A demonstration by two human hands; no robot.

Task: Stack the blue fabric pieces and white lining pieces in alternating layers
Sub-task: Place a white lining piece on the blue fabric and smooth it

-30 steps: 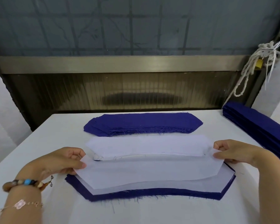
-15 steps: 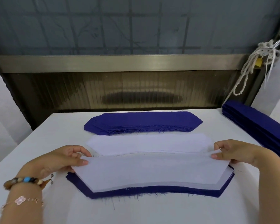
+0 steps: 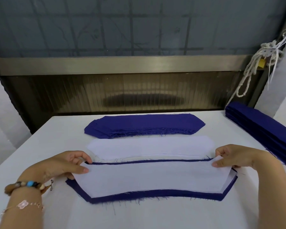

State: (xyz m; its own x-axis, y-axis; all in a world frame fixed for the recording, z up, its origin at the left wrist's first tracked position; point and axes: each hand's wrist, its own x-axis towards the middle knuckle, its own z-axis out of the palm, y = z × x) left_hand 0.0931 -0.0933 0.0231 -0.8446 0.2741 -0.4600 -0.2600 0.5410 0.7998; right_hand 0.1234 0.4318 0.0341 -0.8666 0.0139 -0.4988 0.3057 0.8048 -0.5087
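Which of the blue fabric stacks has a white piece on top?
The nearest stack, covered by the white piece; the far stack and the right-edge stack show bare blue tops.

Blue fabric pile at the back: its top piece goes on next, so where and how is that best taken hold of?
Probably by its two angled ends, coming from left and right, pinching only the top layer. The blue fabric pile holds long, limp strips that would sag if lifted mid-length, and the near edge is frayed.
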